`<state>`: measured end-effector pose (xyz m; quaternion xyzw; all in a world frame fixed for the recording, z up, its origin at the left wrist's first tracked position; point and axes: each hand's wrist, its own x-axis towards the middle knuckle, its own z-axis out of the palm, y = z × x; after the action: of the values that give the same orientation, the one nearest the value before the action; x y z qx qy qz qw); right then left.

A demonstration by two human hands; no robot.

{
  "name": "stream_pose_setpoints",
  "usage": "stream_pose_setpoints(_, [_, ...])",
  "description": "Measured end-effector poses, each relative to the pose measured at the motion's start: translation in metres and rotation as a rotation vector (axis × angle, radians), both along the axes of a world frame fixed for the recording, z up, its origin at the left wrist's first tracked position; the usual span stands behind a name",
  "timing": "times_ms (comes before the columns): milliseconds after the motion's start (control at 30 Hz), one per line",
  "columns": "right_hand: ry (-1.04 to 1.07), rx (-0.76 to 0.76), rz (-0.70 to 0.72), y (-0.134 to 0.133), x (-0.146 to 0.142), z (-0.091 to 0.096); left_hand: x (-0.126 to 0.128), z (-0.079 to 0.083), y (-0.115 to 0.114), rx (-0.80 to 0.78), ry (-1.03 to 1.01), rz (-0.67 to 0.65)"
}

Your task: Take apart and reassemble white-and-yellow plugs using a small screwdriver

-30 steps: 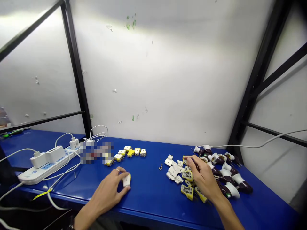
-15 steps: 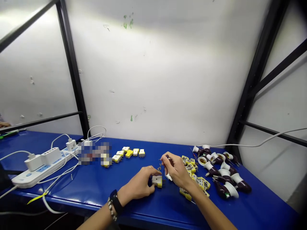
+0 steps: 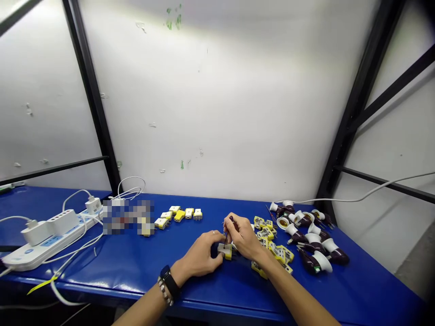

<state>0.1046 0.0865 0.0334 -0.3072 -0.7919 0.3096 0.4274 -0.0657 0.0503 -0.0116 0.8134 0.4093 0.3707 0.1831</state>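
Observation:
My left hand (image 3: 200, 257) is closed around a small white and yellow plug (image 3: 224, 250), which it holds down on the blue bench (image 3: 136, 267). My right hand (image 3: 243, 237) hovers just above the plug, fingers pinched on a thin dark tool (image 3: 229, 222) whose tip I cannot make out. The two hands nearly touch over the plug. My left wrist carries a dark watch and a bead bracelet.
A heap of yellow and white plug parts (image 3: 272, 249) lies right of my hands, with dark brown and white lamp sockets (image 3: 311, 235) beyond. A row of assembled yellow and white plugs (image 3: 178, 213) sits at centre left. A white power strip (image 3: 41, 235) with cables occupies the left.
Both hands met at mid-bench: the left carried the plug rightward from the front left, and the right left the parts heap and closed in over the plug with the tool.

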Motion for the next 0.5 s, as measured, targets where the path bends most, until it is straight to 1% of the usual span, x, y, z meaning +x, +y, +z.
stream_pose_setpoints(100, [0.004,-0.003,-0.008,-0.0001,0.0007,0.0007,0.0009,0.0012,-0.0007,-0.009,-0.04,0.004])
stream_pose_setpoints(300, [-0.031,-0.008,0.039,0.0038,-0.0005,-0.0004,0.0045,0.0037,-0.0006,-0.055,-0.12,-0.006])
stream_pose_setpoints(433, [-0.053,-0.031,0.1,0.0056,0.0015,-0.0005,0.008,0.0003,0.002,-0.117,-0.235,-0.036])
stream_pose_setpoints(500, [-0.057,-0.049,0.137,0.0061,0.0023,0.0003,0.0082,-0.0026,0.0042,-0.142,-0.257,-0.045])
